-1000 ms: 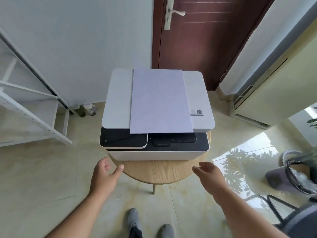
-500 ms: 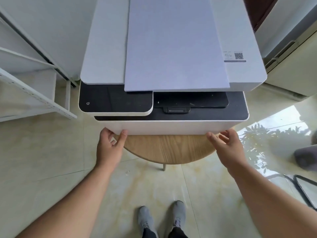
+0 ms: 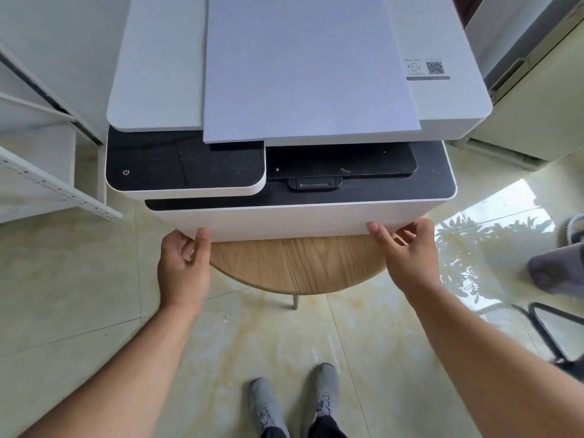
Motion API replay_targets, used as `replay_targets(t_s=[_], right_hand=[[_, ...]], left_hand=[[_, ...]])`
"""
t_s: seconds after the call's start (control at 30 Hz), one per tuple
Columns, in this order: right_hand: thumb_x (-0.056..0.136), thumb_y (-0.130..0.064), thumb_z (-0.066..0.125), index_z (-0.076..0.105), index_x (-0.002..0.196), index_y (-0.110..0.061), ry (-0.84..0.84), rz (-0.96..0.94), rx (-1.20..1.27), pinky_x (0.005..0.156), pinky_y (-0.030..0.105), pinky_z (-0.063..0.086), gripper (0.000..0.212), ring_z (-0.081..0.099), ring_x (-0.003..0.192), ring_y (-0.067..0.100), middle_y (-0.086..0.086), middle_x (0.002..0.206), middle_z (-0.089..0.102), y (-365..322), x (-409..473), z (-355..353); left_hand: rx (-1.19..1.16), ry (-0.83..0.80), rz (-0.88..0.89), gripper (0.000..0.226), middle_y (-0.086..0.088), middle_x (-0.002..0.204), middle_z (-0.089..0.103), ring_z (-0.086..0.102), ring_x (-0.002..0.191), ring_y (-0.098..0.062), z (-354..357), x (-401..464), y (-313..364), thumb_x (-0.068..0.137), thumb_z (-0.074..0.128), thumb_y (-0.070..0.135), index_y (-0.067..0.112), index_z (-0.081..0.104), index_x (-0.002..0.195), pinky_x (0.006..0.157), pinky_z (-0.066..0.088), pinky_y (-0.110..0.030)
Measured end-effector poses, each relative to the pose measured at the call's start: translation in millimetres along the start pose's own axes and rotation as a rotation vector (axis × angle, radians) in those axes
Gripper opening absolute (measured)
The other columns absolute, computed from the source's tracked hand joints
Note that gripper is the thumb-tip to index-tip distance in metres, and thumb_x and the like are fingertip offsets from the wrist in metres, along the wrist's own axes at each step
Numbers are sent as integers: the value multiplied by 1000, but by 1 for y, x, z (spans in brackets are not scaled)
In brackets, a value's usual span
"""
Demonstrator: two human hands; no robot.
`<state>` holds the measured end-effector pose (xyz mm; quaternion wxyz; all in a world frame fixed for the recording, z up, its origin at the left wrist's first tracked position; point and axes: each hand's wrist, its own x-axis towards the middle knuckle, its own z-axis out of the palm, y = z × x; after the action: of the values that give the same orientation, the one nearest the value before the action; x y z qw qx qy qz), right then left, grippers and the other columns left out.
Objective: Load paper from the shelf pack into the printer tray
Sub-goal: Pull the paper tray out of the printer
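A white printer [image 3: 151, 90] with a black front panel stands on a round wooden stool [image 3: 297, 267]. A stack of white paper [image 3: 303, 67] lies flat on the printer's lid. My left hand [image 3: 185, 267] grips the lower left front corner of the printer's white tray front [image 3: 284, 221], thumb on the face and fingers curled underneath. My right hand [image 3: 407, 254] grips the lower right front corner the same way. The tray's inside is hidden.
A white metal shelf [image 3: 47, 184] stands at the left. A cream-coloured appliance [image 3: 534, 99] is at the right. A grey slipper [image 3: 556, 270] and a black frame [image 3: 550, 330] lie on the tiled floor at the right. My grey shoes [image 3: 294, 403] are below the stool.
I have come closer to the printer. Both hands rose from the air in front of the stool to the lower front corners of the printer and closed on them.
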<state>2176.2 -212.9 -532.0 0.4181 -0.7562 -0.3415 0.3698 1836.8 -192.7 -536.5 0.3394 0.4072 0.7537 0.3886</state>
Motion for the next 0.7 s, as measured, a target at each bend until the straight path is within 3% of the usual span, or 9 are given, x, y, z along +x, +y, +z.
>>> replay_targets(t_s=[0.17,0.3,0.37,0.43,0.53,0.7], right_hand=[[75,-57,86,48,113,-26,6,-25,-52,84,25,54,62,67,105,-3,-11,115,68,2,5,-1],[81,-41,88,51,119,-21,22,-7,20,73,9,53,56,65,93,-18,-12,114,66,4,4,2],[79,-40,89,54,121,-22,62,0,48,78,12,52,58,65,99,-11,-11,116,66,7,3,5],[77,-43,91,56,118,-23,93,-2,48,78,17,52,57,65,93,-9,-9,114,68,8,2,7],[78,-38,91,54,113,-19,115,-12,31,67,7,51,54,63,78,-19,-11,105,67,11,4,5],[68,-56,90,52,105,-22,156,-58,-35,72,17,52,63,65,75,-12,-9,99,67,13,8,7]], left_hand=[[-42,26,-4,36,8,100,64,61,87,1,1,-1,3,97,61,48,17,51,111,65,37,4],[-107,10,-7,36,1,115,66,64,103,-10,-2,1,5,96,65,42,14,53,116,70,39,6],[-154,-8,-8,45,-2,120,67,65,111,-11,-4,2,5,94,67,41,7,55,121,74,43,3],[-189,-15,-11,50,-3,123,69,67,112,-2,-6,3,4,91,70,41,4,56,122,79,46,0],[-198,8,-15,39,-4,120,69,66,96,16,-4,3,2,92,72,36,9,56,115,77,47,-1],[-251,44,2,46,-5,119,68,68,110,-11,1,4,-2,85,73,45,12,53,110,74,47,0]])
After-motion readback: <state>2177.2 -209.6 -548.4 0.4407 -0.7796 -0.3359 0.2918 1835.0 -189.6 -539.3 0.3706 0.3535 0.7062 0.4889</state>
